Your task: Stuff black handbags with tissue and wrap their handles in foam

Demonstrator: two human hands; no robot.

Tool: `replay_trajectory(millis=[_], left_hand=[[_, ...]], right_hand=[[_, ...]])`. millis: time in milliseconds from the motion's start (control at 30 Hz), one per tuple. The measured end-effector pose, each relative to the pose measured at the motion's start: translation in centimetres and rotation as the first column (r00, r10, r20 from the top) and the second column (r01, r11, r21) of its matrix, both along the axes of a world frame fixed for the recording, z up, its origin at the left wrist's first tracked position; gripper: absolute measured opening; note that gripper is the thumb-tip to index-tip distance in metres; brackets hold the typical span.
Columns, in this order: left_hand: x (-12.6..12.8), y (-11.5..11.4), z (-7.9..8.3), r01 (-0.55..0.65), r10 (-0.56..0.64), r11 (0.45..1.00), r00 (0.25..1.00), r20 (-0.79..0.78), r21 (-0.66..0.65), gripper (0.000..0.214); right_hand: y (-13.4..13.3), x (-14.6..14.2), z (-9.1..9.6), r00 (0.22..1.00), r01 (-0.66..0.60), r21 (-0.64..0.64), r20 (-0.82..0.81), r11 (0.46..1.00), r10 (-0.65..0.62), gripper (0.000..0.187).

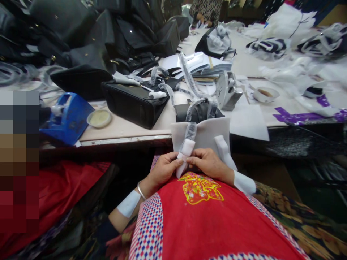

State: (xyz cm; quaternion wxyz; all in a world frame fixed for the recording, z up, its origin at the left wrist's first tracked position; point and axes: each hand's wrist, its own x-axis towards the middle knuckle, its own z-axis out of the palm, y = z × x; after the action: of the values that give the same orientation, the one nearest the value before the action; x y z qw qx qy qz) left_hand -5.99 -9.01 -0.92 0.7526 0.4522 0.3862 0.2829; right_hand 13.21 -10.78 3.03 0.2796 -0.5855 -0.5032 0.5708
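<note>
My left hand [162, 169] and my right hand [207, 164] meet in my lap, both pinching a white foam wrap [185, 155] around a bag handle. The handle rises in clear plastic to a black handbag [199, 112] leaning on the table edge. A white foam sheet [206, 131] covers the bag's front. A second foam strip [225, 150] hangs beside my right hand. A red apron [206, 220] covers my lap.
Another black handbag [135, 103] with wrapped handles lies on the table [121, 130]. Further off are a blue tape dispenser [67, 117], a small dish [99, 118], a white bowl [265, 94], stacked white sheets [200, 65] and a heap of black bags [81, 39]. A person in red sits at my left.
</note>
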Motion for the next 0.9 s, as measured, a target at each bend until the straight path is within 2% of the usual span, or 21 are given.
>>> replay_trajectory(millis=[67, 133, 233, 333, 433, 500, 600, 667, 767, 833, 900], left_hand=[[-0.5, 0.3, 0.4, -0.003, 0.007, 0.998, 0.999, 0.052, -0.069, 0.045], [-1.0, 0.7, 1.1, 0.019, -0.017, 0.997, 0.999, 0.036, -0.076, 0.048], [-1.6, 1.0, 2.1, 0.095, -0.096, 0.995, 0.995, -0.025, -0.037, 0.054], [-1.3, 1.1, 2.2, 0.117, -0.11, 0.99, 0.99, -0.09, 0.08, 0.063], [0.3, 0.9, 1.6, -0.009, 0.056, 0.98, 0.97, -0.237, 0.197, 0.059], [1.5, 0.8, 1.4, -0.098, 0.168, 0.971, 0.93, -0.327, 0.22, 0.049], [2.5, 0.6, 1.4, -0.102, 0.232, 0.949, 0.867, -0.441, 0.299, 0.038], [2.5, 0.5, 1.6, -0.044, 0.282, 0.909, 0.798, -0.533, 0.414, 0.035], [2.2, 0.3, 1.5, 0.072, 0.333, 0.845, 0.705, -0.626, 0.53, 0.03], [2.1, 0.4, 1.4, 0.14, 0.324, 0.818, 0.689, -0.648, 0.558, 0.025], [2.2, 0.5, 1.3, 0.185, 0.284, 0.804, 0.715, -0.638, 0.565, 0.019]], right_hand=[[0.4, -0.2, -0.3, 0.999, -0.021, 0.087, -0.022, 0.996, 0.023, 0.034], [0.8, -0.3, -0.4, 0.997, -0.038, 0.139, -0.054, 0.99, 0.046, 0.034], [1.2, -0.4, -0.4, 0.991, -0.072, 0.183, -0.095, 0.981, 0.091, 0.029], [1.3, -0.4, -0.5, 0.989, -0.126, 0.235, -0.046, 0.964, 0.141, 0.025], [1.4, -0.7, -0.8, 0.977, -0.194, 0.298, 0.148, 0.935, 0.155, 0.022], [1.6, -0.7, -1.1, 0.925, -0.282, 0.31, 0.34, 0.908, 0.172, 0.016], [1.9, -0.2, -0.9, 0.829, -0.384, 0.306, 0.53, 0.871, 0.179, 0.013], [2.1, 0.3, -0.2, 0.85, -0.32, 0.381, 0.519, 0.867, 0.086, 0.015], [2.4, 0.6, 1.4, 0.916, -0.134, 0.475, 0.394, 0.87, -0.074, 0.018], [2.5, 0.3, 2.3, 0.915, -0.113, 0.441, 0.395, 0.89, -0.079, 0.027], [2.5, -0.3, 2.7, 0.895, -0.139, 0.387, 0.444, 0.911, -0.052, 0.031]])
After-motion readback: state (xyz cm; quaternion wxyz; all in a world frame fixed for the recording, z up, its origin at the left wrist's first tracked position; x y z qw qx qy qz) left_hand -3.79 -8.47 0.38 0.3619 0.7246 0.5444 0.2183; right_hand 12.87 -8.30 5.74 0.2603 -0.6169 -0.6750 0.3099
